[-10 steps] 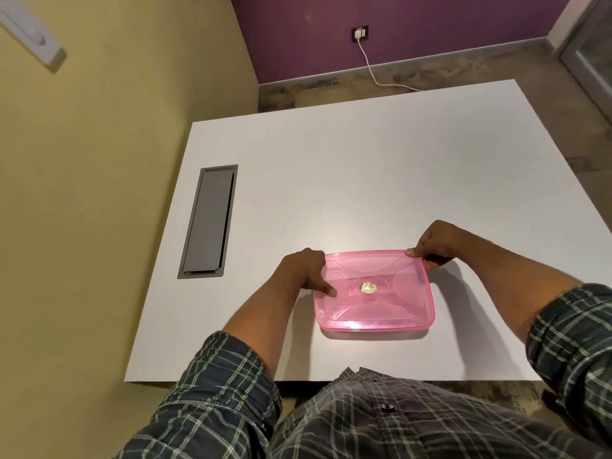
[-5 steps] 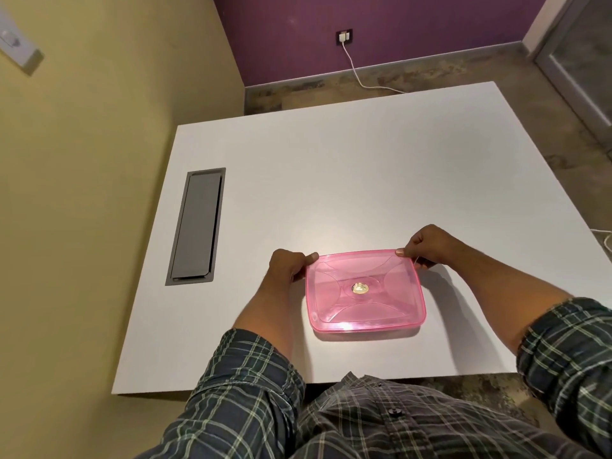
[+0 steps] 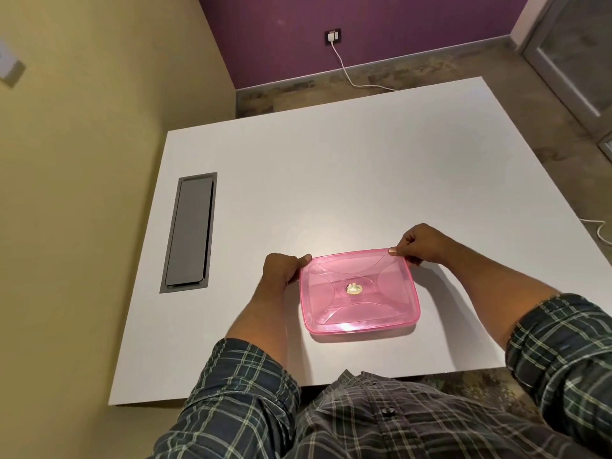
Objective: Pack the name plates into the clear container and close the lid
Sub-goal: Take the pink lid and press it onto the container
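Only one view here, the head cam, looking down. The clear container [image 3: 359,291] sits on the white table [image 3: 331,180] right in front of the person, near the front edge, with its pink lid [image 3: 381,270] lying on top. Its long axis runs left to right, so each hand gets one far corner.

Left hand [image 3: 281,268] is curled around the far-left corner, thumb on the lid rim. Right hand [image 3: 420,245] pinches the far-right corner, thumb on top. Both arms come in from the near side, forearms angled inward, and neither hand is really nearer than the other.

Can't see any name plates, inside or out; the lid tint hides whatever's in there. My guess is the lid is being pressed shut at those far corners.
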